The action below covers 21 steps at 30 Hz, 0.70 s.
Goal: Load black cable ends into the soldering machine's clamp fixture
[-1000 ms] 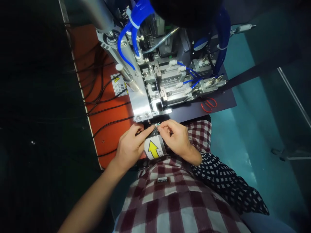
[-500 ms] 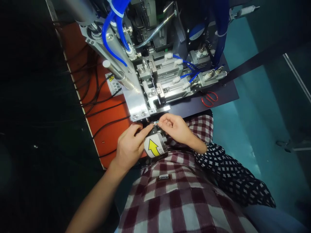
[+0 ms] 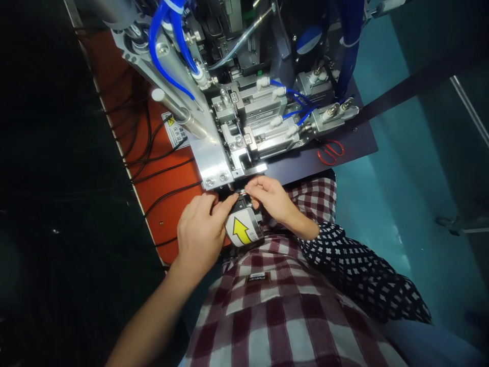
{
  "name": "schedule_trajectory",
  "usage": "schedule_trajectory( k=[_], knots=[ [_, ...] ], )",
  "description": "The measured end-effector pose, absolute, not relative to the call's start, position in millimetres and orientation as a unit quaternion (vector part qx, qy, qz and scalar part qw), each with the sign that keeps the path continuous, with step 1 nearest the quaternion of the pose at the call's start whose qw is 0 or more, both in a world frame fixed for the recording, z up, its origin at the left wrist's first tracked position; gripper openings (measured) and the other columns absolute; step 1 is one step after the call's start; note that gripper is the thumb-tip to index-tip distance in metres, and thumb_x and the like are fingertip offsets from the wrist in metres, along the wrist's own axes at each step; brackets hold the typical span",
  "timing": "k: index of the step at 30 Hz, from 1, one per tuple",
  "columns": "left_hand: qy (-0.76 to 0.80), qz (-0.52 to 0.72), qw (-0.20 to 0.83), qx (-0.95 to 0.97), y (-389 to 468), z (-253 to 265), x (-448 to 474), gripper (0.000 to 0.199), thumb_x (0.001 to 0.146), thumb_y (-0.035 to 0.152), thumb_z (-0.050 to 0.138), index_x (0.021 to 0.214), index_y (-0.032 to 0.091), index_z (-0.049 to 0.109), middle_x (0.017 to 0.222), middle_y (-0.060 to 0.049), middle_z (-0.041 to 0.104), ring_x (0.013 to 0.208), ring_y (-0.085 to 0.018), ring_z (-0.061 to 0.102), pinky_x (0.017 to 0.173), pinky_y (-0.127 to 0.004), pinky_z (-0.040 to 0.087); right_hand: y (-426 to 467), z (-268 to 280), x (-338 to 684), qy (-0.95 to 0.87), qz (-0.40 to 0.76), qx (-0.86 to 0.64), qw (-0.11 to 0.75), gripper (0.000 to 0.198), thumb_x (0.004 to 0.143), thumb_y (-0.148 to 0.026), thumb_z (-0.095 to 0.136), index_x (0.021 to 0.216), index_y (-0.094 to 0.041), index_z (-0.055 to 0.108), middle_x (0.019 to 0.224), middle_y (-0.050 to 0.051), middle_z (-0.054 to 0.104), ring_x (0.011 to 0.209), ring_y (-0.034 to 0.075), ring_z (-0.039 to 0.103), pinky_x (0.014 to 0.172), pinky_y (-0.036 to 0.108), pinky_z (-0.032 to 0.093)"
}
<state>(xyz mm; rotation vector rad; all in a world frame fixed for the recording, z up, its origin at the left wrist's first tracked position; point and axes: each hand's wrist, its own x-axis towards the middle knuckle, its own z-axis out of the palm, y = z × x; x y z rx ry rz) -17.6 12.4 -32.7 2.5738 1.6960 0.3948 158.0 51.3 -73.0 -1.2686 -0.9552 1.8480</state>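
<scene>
At the front of a metal machine (image 3: 248, 127), both my hands meet over a narrow slot. My right hand (image 3: 269, 199) is closed in a pinch on what look like thin wires, mostly hidden by the fingertips. My left hand (image 3: 202, 229) has its fingers curled, with the thumb and fingertip pressed at the same spot; what lies under them is too small to make out. Just below the fingertips is a rounded part with a white label bearing a yellow arrow (image 3: 241, 232).
Red-handled scissors (image 3: 330, 152) lie on the dark base plate (image 3: 359, 140) to the right. Black cables (image 3: 168, 193) cross the orange surface (image 3: 171, 214) at left. Blue air tubes (image 3: 155, 46) hang from the machine above. A checkered apron (image 3: 290, 311) covers my lap.
My right hand has shifted slightly left and its fingers have closed over the coloured strands that showed before. My left hand stays at the same slot. The view has moved a little.
</scene>
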Motion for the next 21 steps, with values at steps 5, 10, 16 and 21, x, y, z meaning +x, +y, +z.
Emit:
schedule_trajectory(
  k=[5,10,16,21],
  knots=[
    [0.57,0.106,0.086,0.81,9.1,-28.5,-13.4,0.036,0.09,0.01,0.044,0.114,0.018,0.069,0.096,-0.01,0.059,0.089,-0.022,0.057,0.062,-0.027,0.043,51.2,-74.7,162.4,-0.348,0.737,-0.472,0.336,0.021,0.084,-0.035,0.061,0.075,-0.017,0.055,0.054,-0.006,0.054,0.048,0.009,0.048,0.054,0.025,0.04],
    [0.569,0.131,0.117,0.803,6.9,-31.8,-10.1,0.035,0.092,0.013,0.041,0.117,0.015,0.065,0.097,-0.011,0.058,0.089,-0.022,0.058,0.064,-0.029,0.048,47.8,-76.4,161.8,-0.334,0.729,-0.477,0.361,0.025,0.086,-0.038,0.059,0.074,-0.017,0.055,0.063,-0.004,0.056,0.051,0.008,0.049,0.055,0.025,0.04],
    [0.552,0.159,0.121,0.81,5.2,-37.5,-6.8,0.035,0.09,0.009,0.041,0.117,0.012,0.063,0.099,-0.012,0.059,0.093,-0.023,0.057,0.076,-0.033,0.051,47.0,-72.0,159.3,-0.38,0.696,-0.493,0.358,0.019,0.082,-0.033,0.064,0.074,-0.017,0.057,0.062,-0.005,0.052,0.051,0.009,0.047,0.049,0.024,0.039],
    [0.548,0.159,0.122,0.812,5.9,-37.8,-7.1,0.035,0.09,0.009,0.041,0.117,0.011,0.063,0.1,-0.013,0.059,0.092,-0.023,0.057,0.077,-0.034,0.051,44.7,-74.2,161.7,-0.409,0.674,-0.485,0.378,0.017,0.083,-0.032,0.064,0.077,-0.017,0.058,0.066,-0.003,0.054,0.054,0.009,0.05,0.05,0.024,0.041]
  ],
)
